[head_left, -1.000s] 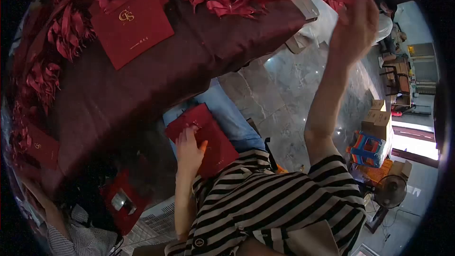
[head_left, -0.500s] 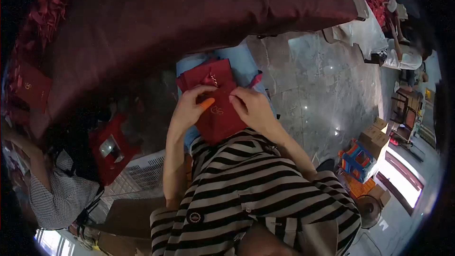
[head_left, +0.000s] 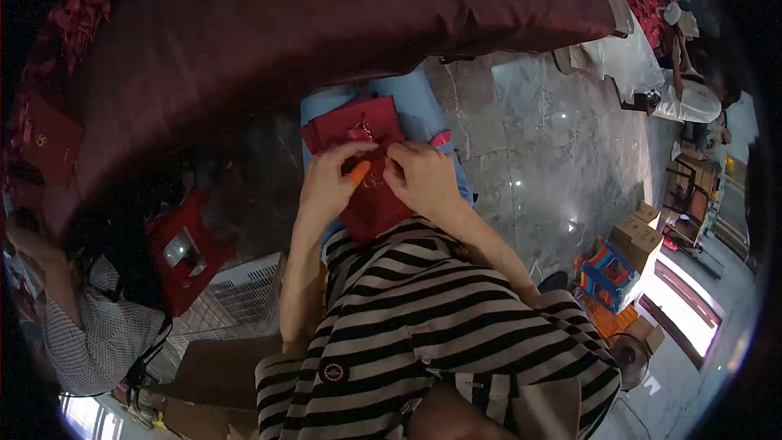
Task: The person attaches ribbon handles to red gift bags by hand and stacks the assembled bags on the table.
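1. I have the red bag flat on my lap, over the blue jeans and against my striped shirt; its layers overlap toward my knees, and gold lettering shows on it.
2. My left hand rests on the bag from its left side, fingers bent inward and tips close to the middle; an orange cover sits on one of its digits.
3. My right hand comes in from the other side, its fingers curled and its thumb bent beneath them, near the left fingertips.
4. I cannot tell whether either hand pinches anything, because my fingers hide what lies under them.
5. A small red ribbon lies on the bag just beyond my left fingers.
6. In front of my knees stands the counter, draped in dark red cloth, with a heap of ribbons at its far left and another bag near that end.
7. Down on my left are a white plastic crate and a co-worker's dotted sleeve.
8. On my right, cardboard boxes stand beside a colourful box, near a fan.
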Demonstrator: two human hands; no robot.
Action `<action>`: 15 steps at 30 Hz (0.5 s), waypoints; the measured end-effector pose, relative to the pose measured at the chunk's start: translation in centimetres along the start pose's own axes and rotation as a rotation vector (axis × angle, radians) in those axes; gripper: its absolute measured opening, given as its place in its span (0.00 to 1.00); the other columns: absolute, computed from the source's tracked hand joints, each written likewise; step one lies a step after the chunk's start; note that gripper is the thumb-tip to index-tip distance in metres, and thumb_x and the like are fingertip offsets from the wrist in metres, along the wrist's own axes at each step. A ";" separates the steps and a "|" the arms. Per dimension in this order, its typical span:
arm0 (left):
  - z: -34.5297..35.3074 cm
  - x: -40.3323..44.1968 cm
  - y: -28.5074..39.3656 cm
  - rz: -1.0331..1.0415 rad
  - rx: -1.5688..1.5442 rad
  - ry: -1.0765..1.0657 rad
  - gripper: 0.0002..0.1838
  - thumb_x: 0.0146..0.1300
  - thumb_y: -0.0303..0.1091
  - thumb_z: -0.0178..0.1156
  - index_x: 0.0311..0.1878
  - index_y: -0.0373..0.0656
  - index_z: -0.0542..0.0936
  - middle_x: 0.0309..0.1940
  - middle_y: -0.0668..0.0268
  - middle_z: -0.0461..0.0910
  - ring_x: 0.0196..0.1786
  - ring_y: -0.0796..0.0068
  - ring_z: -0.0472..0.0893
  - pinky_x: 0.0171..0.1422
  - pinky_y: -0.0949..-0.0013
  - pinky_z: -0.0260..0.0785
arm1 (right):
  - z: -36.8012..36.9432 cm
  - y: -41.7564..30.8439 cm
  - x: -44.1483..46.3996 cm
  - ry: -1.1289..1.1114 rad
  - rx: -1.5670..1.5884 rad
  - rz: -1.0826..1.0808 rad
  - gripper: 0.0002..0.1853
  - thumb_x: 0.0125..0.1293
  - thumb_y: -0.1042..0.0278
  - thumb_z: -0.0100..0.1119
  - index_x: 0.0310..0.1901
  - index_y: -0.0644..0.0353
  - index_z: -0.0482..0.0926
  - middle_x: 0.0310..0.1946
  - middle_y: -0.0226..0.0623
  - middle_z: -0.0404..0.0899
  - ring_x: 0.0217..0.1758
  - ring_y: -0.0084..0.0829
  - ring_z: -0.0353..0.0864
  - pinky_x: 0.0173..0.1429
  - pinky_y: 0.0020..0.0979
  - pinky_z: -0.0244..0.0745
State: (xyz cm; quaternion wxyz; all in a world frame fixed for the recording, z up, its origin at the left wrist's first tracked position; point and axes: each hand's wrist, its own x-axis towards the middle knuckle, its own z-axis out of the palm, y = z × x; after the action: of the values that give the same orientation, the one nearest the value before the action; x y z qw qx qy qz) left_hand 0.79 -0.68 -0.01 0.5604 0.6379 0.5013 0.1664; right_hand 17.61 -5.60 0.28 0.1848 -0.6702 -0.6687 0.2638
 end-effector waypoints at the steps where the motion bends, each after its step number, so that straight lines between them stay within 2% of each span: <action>1: 0.1 0.1 0.2 0.068 0.097 0.062 0.15 0.57 0.25 0.60 0.49 0.42 0.82 0.42 0.55 0.83 0.47 0.60 0.82 0.53 0.63 0.72 | 0.2 -0.1 0.3 0.008 0.001 0.013 0.04 0.56 0.69 0.58 0.31 0.59 0.76 0.25 0.42 0.78 0.31 0.45 0.79 0.34 0.43 0.73; 3: -0.3 0.2 0.4 0.074 0.140 0.060 0.16 0.56 0.24 0.60 0.49 0.43 0.82 0.42 0.55 0.83 0.47 0.57 0.81 0.53 0.61 0.72 | 0.2 0.3 0.9 0.017 0.004 0.021 0.05 0.56 0.69 0.58 0.32 0.59 0.76 0.25 0.42 0.78 0.31 0.46 0.79 0.34 0.43 0.74; 5: -0.4 0.2 0.4 0.078 0.188 0.059 0.16 0.56 0.24 0.59 0.49 0.43 0.82 0.42 0.55 0.82 0.48 0.55 0.81 0.53 0.59 0.72 | 0.2 1.2 1.3 -0.179 0.337 0.142 0.05 0.56 0.69 0.57 0.32 0.59 0.77 0.26 0.43 0.78 0.32 0.46 0.80 0.34 0.44 0.74; 6: -0.3 0.1 0.1 0.080 0.209 0.057 0.16 0.55 0.24 0.59 0.48 0.43 0.82 0.42 0.56 0.82 0.47 0.55 0.81 0.53 0.59 0.71 | 0.6 1.2 1.1 -0.178 0.339 0.140 0.05 0.56 0.69 0.57 0.32 0.59 0.77 0.26 0.43 0.78 0.32 0.46 0.80 0.34 0.44 0.74; 8: -0.1 0.0 -0.1 0.085 0.229 0.055 0.16 0.55 0.24 0.59 0.48 0.44 0.81 0.43 0.56 0.82 0.47 0.55 0.81 0.53 0.58 0.71 | 1.2 1.0 0.7 0.011 0.096 -0.019 0.07 0.57 0.68 0.56 0.34 0.60 0.78 0.26 0.44 0.79 0.31 0.45 0.80 0.34 0.41 0.73; 11: 0.1 -0.1 0.0 0.107 0.150 0.094 0.17 0.55 0.24 0.58 0.49 0.44 0.81 0.43 0.57 0.82 0.48 0.54 0.80 0.54 0.58 0.71 | 0.1 0.5 1.0 -0.065 0.024 -0.008 0.08 0.58 0.65 0.56 0.35 0.59 0.79 0.29 0.44 0.80 0.33 0.48 0.80 0.38 0.45 0.74; 12: 0.1 -0.1 0.0 0.113 0.169 0.116 0.16 0.55 0.24 0.58 0.48 0.44 0.81 0.42 0.57 0.82 0.48 0.53 0.79 0.54 0.58 0.70 | 0.0 1.0 1.4 -0.066 0.024 -0.009 0.08 0.58 0.65 0.56 0.35 0.59 0.79 0.29 0.44 0.80 0.33 0.48 0.80 0.38 0.45 0.74; 14: 0.2 0.2 0.0 0.121 0.191 0.143 0.15 0.56 0.23 0.58 0.48 0.43 0.81 0.42 0.57 0.82 0.48 0.53 0.79 0.54 0.58 0.70 | -0.1 2.4 2.4 -0.244 0.414 0.072 0.06 0.58 0.68 0.55 0.34 0.60 0.79 0.28 0.45 0.79 0.33 0.47 0.80 0.37 0.44 0.74; 15: 0.4 0.3 0.0 0.189 0.254 0.125 0.15 0.56 0.23 0.58 0.47 0.42 0.81 0.42 0.57 0.82 0.48 0.52 0.79 0.54 0.57 0.69 | 0.1 2.2 2.3 -0.155 0.293 -0.054 0.05 0.58 0.69 0.57 0.34 0.59 0.78 0.27 0.45 0.78 0.32 0.44 0.81 0.33 0.42 0.74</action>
State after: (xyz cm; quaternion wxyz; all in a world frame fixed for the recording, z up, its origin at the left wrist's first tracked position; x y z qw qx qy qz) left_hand 1.21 -0.66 -0.26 0.4249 0.7364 0.4899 0.1928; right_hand 19.26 -3.44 -1.39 0.2352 -0.5955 -0.6531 0.4044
